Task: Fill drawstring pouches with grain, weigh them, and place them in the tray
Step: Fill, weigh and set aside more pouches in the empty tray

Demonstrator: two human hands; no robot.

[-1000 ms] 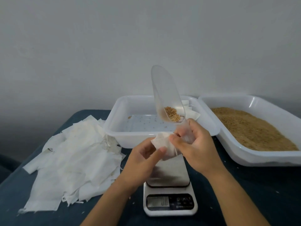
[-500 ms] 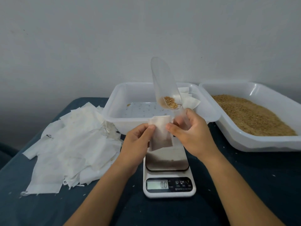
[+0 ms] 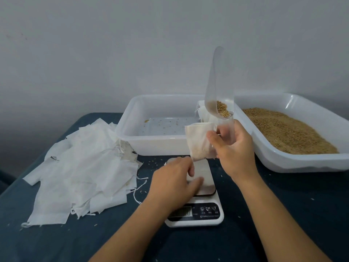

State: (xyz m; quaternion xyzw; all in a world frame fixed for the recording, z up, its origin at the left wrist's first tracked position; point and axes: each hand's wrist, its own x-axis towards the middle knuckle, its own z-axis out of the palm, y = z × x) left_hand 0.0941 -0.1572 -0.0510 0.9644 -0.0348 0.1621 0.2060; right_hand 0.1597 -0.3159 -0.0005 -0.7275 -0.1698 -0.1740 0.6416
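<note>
**A:** Where's everything sitting?

**B:** Grain tray point(image 3: 321, 161) right, scale point(image 3: 198, 210) on the surface. My right hand point(image 3: 234, 148) has its grip clamped on scoop point(image 3: 220, 87) plus pouch point(image 3: 198, 142); left hand point(image 3: 175, 182) relaxed over the scale.

**A:** Tip?

**B:** Probably open the pouch mouth wide first, pour slowly.

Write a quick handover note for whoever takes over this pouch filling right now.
Right hand holds both the clear scoop, upright with a little grain left in it, and a drawstring pouch hanging above the scale.
Left hand is over the scale's plate, holding nothing visible.
Done: a few pouches lie in the back corner of the middle tray.
Left: weigh this pouch, place it in that tray, then carry on with the empty pouches. The grain supply is in the right tray.
</note>
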